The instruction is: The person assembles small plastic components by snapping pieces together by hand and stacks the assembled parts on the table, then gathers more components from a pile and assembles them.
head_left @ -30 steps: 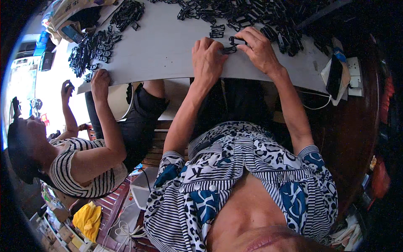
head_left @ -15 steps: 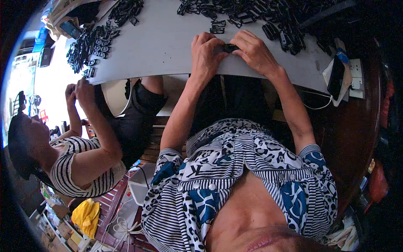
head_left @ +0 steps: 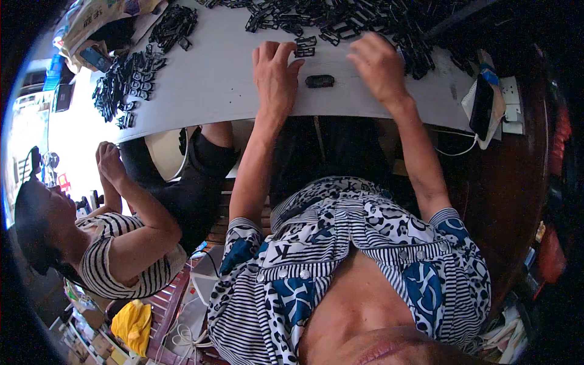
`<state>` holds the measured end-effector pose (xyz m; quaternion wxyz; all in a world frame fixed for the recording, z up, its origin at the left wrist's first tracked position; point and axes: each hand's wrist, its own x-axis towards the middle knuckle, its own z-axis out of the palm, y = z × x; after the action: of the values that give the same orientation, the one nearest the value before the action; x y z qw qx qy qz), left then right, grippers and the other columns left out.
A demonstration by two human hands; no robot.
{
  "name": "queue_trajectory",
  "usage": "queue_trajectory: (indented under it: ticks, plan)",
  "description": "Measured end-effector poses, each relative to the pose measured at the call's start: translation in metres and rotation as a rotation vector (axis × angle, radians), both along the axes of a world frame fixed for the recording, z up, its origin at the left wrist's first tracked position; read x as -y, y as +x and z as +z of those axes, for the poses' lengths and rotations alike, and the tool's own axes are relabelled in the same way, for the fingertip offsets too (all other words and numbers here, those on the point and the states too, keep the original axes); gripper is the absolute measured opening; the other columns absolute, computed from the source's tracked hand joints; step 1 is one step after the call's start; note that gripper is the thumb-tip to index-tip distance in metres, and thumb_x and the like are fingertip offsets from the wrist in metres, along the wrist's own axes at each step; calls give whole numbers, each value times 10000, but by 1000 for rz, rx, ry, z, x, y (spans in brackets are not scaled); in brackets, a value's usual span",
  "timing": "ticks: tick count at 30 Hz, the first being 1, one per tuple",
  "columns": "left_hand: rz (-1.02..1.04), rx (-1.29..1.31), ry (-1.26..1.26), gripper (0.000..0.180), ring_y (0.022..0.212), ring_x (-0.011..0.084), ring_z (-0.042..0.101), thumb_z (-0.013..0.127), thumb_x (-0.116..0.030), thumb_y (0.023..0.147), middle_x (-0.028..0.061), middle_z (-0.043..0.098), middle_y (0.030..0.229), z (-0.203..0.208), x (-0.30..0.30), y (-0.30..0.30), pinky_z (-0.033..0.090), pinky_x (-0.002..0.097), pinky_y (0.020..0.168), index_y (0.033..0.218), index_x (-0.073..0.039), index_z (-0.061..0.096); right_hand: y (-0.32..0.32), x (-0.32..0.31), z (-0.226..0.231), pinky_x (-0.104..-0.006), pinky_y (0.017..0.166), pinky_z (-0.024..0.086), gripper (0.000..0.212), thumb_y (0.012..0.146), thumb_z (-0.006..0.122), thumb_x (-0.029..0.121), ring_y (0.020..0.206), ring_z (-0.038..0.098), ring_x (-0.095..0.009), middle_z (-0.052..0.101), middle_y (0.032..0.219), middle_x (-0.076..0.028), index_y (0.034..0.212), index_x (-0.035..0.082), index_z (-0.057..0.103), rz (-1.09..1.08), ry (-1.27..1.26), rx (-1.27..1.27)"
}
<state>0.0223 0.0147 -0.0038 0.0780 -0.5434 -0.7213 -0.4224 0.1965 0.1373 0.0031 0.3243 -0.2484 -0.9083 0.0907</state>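
A small black oblong plastic piece [head_left: 320, 81] lies flat on the pale table between my two hands, touched by neither. My left hand [head_left: 275, 82] is to its left, thumb and fingers apart, with its fingertips beside a few small black open plastic frames [head_left: 305, 47]. On the other side my right hand [head_left: 380, 70] is raised over the table, fingers stretched toward the big heap of black plastic parts [head_left: 340, 21]. It is slightly blurred, and I see nothing in it.
Smaller heaps of black parts [head_left: 125, 82] lie on the table [head_left: 213, 67] at the left. A phone [head_left: 482, 109] leans by a power strip [head_left: 514, 104] at the right edge. Another person in a striped top [head_left: 134, 255] sits at my left, hands raised by the table edge.
Both hands have let go of the black piece, which now rests on the table. My left hand moved left, my right hand right and slightly away from me.
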Motion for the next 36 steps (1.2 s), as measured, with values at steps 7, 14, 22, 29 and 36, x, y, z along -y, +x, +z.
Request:
queue_trajectory:
  ticks: [7,14,22,29,36]
  plan:
    - [-60,-120,-162,231,878,345,570,714,-84,700,109,569,896,-10,-42,-22,460,436,706,912,-74,622,5,-53,-13,-431,686,485,239,789,709,149,918,584,-312,524,964,-75,922,73,525,-267,143,134]
    - [-122,280,-34,195,619,179,632,519,66,810,160,671,868,-10,-44,-38,482,312,530,974,-1,600,-2,-50,-5,-429,697,509,201,764,665,78,897,587,-327,545,943,-115,924,50,546,-195,190,41]
    - [-320,984,38,290,879,213,658,587,71,806,160,659,1020,-3,-31,-21,537,298,829,1093,82,627,3,-18,-11,-350,677,506,108,749,613,6,854,563,-234,545,917,-67,848,21,573,57,357,139]
    - [-162,288,-217,321,960,208,640,659,15,776,115,675,1015,-2,-20,-13,507,321,834,1080,-89,670,27,-34,5,-373,736,495,184,782,673,103,853,597,-273,574,932,-90,945,33,626,83,-137,-104]
    - [-255,269,-119,335,949,301,617,704,-9,727,126,650,1060,-12,-18,-13,494,379,839,1053,-77,670,15,-33,-5,-403,743,492,190,793,679,131,865,609,-309,574,950,-90,958,52,626,-28,-98,103]
